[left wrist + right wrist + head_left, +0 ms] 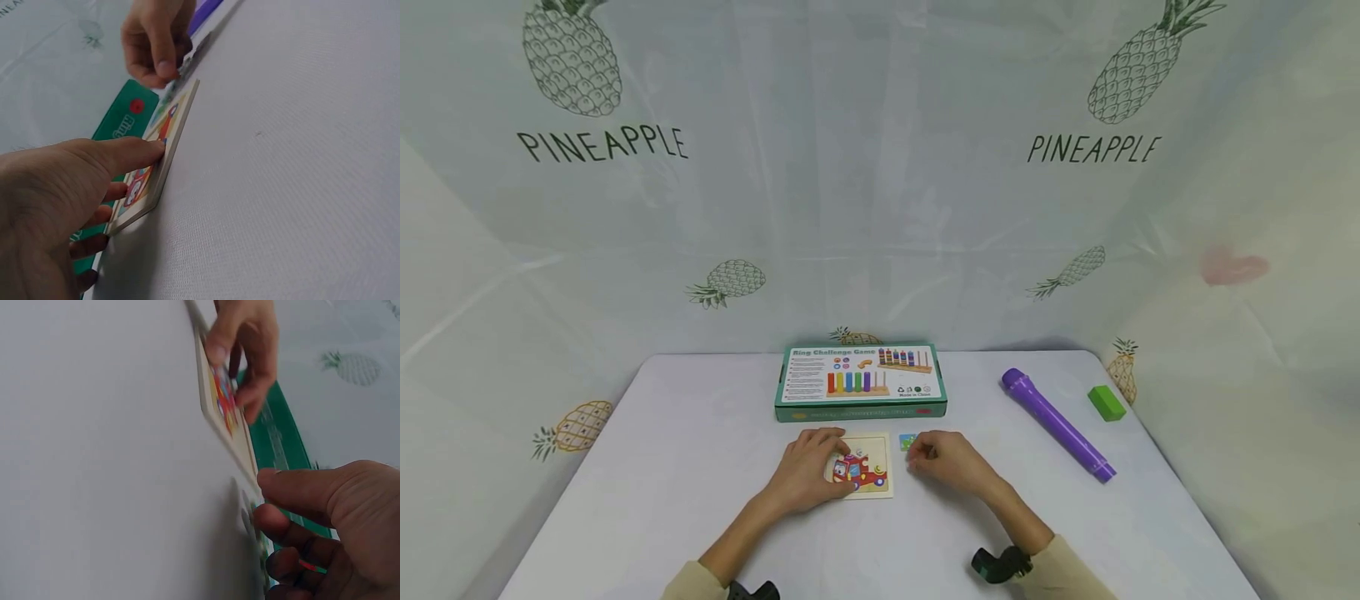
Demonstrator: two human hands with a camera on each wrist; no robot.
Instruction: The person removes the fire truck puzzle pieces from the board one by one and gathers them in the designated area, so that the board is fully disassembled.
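A small square wooden jigsaw puzzle [878, 492] with a red vehicle picture lies in front of me. My left hand [808, 468] holds it at its left side, thumb on the near part and fingers toward the far edge. In the left wrist view the left thumb [140, 155] presses on the board's face. Just right of the board, my right hand [951, 460] hovers with bent fingers beside a blue-green puzzle piece [906, 441]. The right wrist view shows a gap between the right thumb [294, 487] and forefinger; the piece is partly hidden by them.
A green-edged Ring Challenge Game box [861, 410] lies behind the puzzle. To the right are a purple microphone-shaped tube [1060, 425] and a green block [1107, 403] near the white table's [700, 417] right edge. A pineapple-print curtain [880, 167] hangs behind.
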